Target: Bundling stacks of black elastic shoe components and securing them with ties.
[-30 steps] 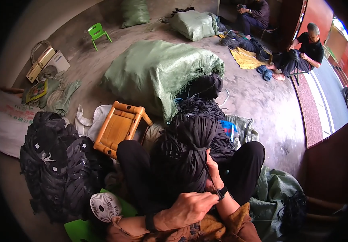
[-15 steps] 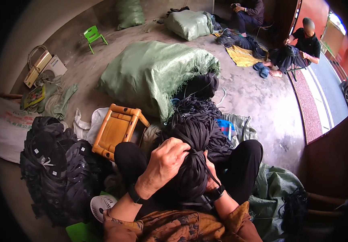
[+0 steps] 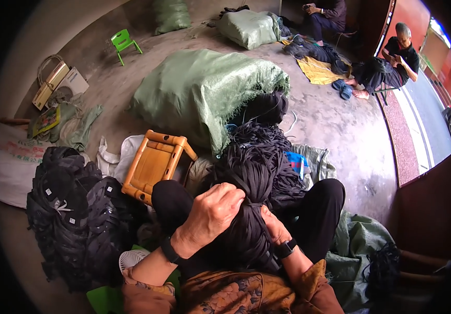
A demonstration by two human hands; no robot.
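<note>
Filling much of the floor ahead, a large green sack (image 3: 175, 94) is laid on its side, its frayed mouth turned toward the right, with black material exposed in the opening. Beyond it, toward the upper right, two co-workers are seen seated: one dressed in black (image 3: 408, 55) near the roadside opening, the other (image 3: 330, 21) partly cut off by the upper edge. At the left, a tall dark heap (image 3: 87, 225) is piled beside a white sack (image 3: 13, 162). Between the wearer's knees, a bundle of black straps (image 3: 251, 222) is held, narrowed at its middle, and loose straps (image 3: 288, 183) are massed just beyond it. A bamboo stool (image 3: 155, 162) is placed near the left knee, and a small green chair (image 3: 125, 46) is stood far back, near the wall. The bundle is gripped from both sides. By the left hand (image 3: 209, 212), fingers curled closed, strands are pinched near the narrowed part; exactly which ones cannot be told. By the right hand (image 3: 274, 226), the opposite side is clasped, the fingers partly hidden. A white fan (image 3: 131, 259) is half covered by the left forearm. A dark wristband (image 3: 171, 251) is worn on each wrist.
</note>
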